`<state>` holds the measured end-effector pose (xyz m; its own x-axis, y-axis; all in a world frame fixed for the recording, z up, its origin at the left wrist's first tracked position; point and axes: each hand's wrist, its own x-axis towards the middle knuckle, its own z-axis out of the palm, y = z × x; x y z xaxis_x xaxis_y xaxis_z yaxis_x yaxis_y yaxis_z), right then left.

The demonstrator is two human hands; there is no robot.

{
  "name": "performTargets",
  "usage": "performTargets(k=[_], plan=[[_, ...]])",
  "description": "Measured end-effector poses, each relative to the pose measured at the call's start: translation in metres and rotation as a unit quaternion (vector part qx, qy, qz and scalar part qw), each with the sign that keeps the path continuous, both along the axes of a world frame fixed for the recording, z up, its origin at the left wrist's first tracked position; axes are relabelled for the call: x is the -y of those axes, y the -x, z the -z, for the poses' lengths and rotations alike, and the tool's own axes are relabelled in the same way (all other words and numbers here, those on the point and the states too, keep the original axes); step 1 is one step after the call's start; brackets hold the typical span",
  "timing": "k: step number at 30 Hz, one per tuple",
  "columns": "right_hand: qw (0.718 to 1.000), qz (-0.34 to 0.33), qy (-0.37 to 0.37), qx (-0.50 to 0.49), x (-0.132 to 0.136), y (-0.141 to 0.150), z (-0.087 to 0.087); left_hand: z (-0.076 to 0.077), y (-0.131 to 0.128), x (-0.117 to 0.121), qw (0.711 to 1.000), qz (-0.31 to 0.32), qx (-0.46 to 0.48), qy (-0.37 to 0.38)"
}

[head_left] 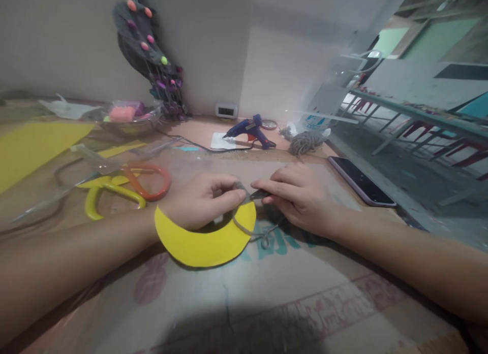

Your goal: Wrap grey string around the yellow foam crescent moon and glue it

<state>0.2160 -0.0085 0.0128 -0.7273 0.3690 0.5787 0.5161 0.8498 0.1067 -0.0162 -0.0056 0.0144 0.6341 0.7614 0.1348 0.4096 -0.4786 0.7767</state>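
Note:
My left hand (208, 194) pinches the upper right tip of a yellow crescent (204, 247), which looks like cut card. Some grey yarn (240, 224) is wound around that tip, and its loose strand curls down to the right. Between the thumb and fingers of my right hand (295, 199) is a small dark pointed tool (260, 194); its point comes close to the wound tip, and the rest is hidden in the hand. Under both hands lies printed cardboard (183, 308).
Scissors with orange and yellow handles (150, 184) lie left, near yellow sheet material (38, 146). Behind are a blue glue gun (244, 128), a small digital clock (226, 110) and a grey yarn bundle (306, 142). A phone (362, 181) lies right. A grey decorated crescent (139, 36) hangs at the wall.

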Motion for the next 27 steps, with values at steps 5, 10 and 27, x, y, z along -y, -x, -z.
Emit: performTargets(k=[5,10,27], plan=[[1.0,0.006,0.006,0.001,-0.0016,-0.0009,0.0017,0.0001,-0.0001,0.0003,1.0,0.003,-0.007,-0.005],[1.0,0.005,-0.001,0.004,-0.0006,-0.0001,0.0004,0.0,-0.0004,0.0009,1.0,0.0,-0.008,-0.002],[1.0,-0.003,0.005,0.003,-0.0009,-0.0011,0.0009,-0.0009,-0.0017,0.0014,1.0,-0.004,-0.007,0.006]])
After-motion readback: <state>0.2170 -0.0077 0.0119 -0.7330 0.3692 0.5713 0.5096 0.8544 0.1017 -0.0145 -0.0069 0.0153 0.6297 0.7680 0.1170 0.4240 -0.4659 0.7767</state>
